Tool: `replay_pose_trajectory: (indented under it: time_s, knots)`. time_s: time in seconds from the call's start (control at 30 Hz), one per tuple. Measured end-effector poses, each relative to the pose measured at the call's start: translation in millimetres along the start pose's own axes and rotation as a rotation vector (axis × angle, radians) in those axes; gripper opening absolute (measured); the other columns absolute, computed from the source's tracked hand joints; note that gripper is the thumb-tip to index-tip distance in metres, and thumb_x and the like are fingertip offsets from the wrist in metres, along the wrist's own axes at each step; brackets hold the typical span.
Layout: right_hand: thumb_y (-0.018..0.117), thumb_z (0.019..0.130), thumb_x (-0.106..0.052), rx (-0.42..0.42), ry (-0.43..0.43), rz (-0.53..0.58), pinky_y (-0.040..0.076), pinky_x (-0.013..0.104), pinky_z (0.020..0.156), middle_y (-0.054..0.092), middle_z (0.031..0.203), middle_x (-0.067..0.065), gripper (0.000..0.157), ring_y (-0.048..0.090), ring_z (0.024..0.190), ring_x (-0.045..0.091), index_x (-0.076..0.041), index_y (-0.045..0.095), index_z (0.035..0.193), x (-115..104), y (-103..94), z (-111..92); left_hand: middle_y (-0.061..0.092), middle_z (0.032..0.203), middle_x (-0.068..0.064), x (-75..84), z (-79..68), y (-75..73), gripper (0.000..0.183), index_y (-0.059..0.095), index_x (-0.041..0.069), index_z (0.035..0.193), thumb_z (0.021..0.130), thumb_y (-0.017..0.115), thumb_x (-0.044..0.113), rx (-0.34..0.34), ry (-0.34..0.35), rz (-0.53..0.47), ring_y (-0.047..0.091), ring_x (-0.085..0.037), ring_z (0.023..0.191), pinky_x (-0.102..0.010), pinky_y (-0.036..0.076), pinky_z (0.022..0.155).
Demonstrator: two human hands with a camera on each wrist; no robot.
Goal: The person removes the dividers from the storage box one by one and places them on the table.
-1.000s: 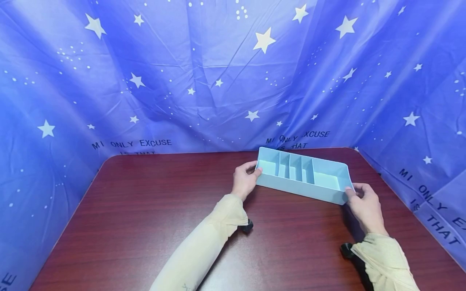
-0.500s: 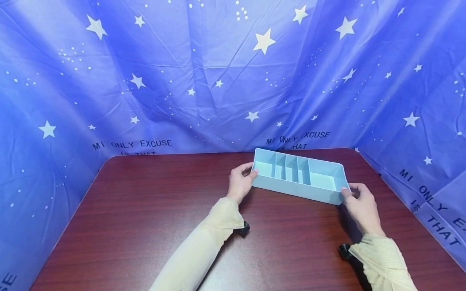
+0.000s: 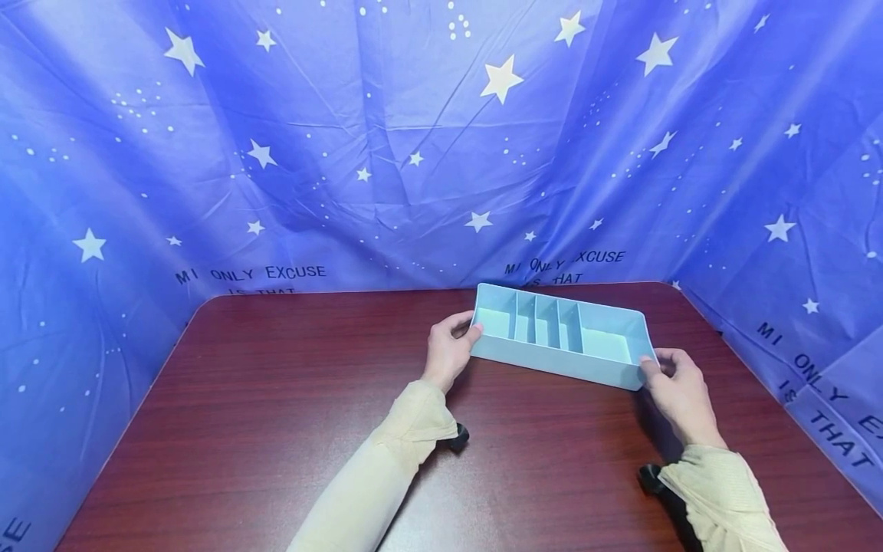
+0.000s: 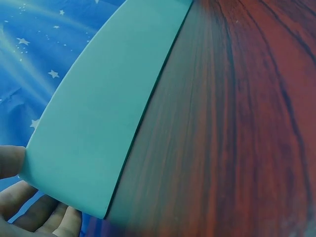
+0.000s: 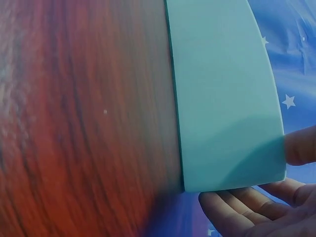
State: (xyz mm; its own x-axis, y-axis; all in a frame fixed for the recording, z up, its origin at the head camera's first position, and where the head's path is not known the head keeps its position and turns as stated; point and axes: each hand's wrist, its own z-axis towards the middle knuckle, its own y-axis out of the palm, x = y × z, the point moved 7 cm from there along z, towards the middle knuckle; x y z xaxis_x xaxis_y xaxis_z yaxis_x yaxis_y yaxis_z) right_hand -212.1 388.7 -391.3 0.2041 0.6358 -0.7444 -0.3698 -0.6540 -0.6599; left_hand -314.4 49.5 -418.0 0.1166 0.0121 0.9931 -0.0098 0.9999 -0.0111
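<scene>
A light blue divided organizer tray (image 3: 552,362) sits at an angle on the far right part of the table, its right end nearer to me. Thin upright dividers split it into several compartments, with nothing in them. My left hand (image 3: 448,351) grips its left end, thumb at the near corner and fingers round the end wall. At the other end my right hand (image 3: 681,392) holds the near right corner the same way. In the left wrist view the tray's long side (image 4: 103,103) fills the middle, and the right wrist view shows its smooth front wall (image 5: 222,98).
The dark red wood-grain table (image 3: 276,414) has rounded far corners. A blue curtain (image 3: 386,153) with white stars hangs behind it and along both sides. Black wrist straps (image 3: 458,437) show below the sleeves.
The tray has slid a little to the left and slightly toward me, with both hands moving along on its ends. Its angle stays about the same.
</scene>
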Motion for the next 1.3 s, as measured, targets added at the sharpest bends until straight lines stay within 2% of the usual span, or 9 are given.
replay_pose_trajectory:
  time_s: [0.23, 0.33, 0.6, 0.9, 1.07, 1.3]
  knots:
    - [0.046, 0.098, -0.032, 0.004, -0.004, -0.010, 0.039, 0.027, 0.069, 0.057, 0.109, 0.023, 0.049, 0.051, 0.089, 0.023, 0.006, 0.047, 0.128, -3, 2.0, -1, 0.066, 0.117, -0.015, 0.7, -2.3, -3.5, 0.035, 0.065, 0.002, 0.120, 0.087, 0.069, 0.012, 0.000, 0.000, -0.004, 0.064, -0.021, 0.105, -0.031, 0.050, 0.088]
    - [0.045, 0.099, -0.032, 0.003, -0.019, -0.016, 0.038, 0.029, 0.070, 0.056, 0.109, 0.023, 0.049, 0.050, 0.093, 0.027, 0.006, 0.047, 0.128, -4, 3.1, -1, 0.065, 0.118, -0.016, 0.4, -3.7, -5.4, 0.035, 0.065, 0.001, 0.121, 0.087, 0.069, 0.011, 0.003, -0.004, -0.011, 0.063, -0.022, 0.106, -0.031, 0.050, 0.089]
    - [0.045, 0.099, -0.033, 0.000, -0.041, -0.029, 0.039, 0.030, 0.068, 0.056, 0.107, 0.022, 0.048, 0.050, 0.091, 0.027, 0.006, 0.048, 0.127, -7, 5.7, -3, 0.065, 0.117, -0.016, 0.7, -6.7, -10.0, 0.034, 0.065, 0.000, 0.120, 0.087, 0.069, 0.011, 0.014, 0.001, -0.004, 0.064, -0.022, 0.105, -0.032, 0.050, 0.089]
    - [0.046, 0.099, -0.033, 0.010, -0.068, -0.045, 0.042, 0.027, 0.065, 0.059, 0.105, 0.020, 0.045, 0.053, 0.084, 0.022, 0.003, 0.050, 0.126, -10, 12.8, 0, 0.065, 0.118, -0.018, 0.1, -8.3, -19.7, 0.034, 0.065, 0.000, 0.120, 0.088, 0.069, 0.010, 0.025, -0.002, -0.016, 0.063, -0.024, 0.106, -0.034, 0.050, 0.089]
    - [0.046, 0.099, -0.032, 0.006, -0.069, -0.039, 0.041, 0.028, 0.067, 0.059, 0.105, 0.020, 0.044, 0.052, 0.088, 0.024, 0.004, 0.050, 0.125, -14, 16.4, -1, 0.065, 0.117, -0.019, -1.2, -9.7, -24.4, 0.034, 0.065, 0.000, 0.120, 0.087, 0.068, 0.010, 0.034, -0.002, -0.014, 0.063, -0.025, 0.107, -0.035, 0.050, 0.089]
    - [0.045, 0.099, -0.032, 0.001, -0.089, -0.039, 0.042, 0.028, 0.065, 0.059, 0.103, 0.021, 0.045, 0.054, 0.086, 0.026, 0.004, 0.049, 0.125, -19, 18.2, -1, 0.067, 0.115, -0.014, 0.5, -11.4, -28.8, 0.033, 0.067, 0.004, 0.119, 0.087, 0.069, 0.012, 0.054, -0.008, 0.011, 0.064, -0.023, 0.106, -0.035, 0.050, 0.088]
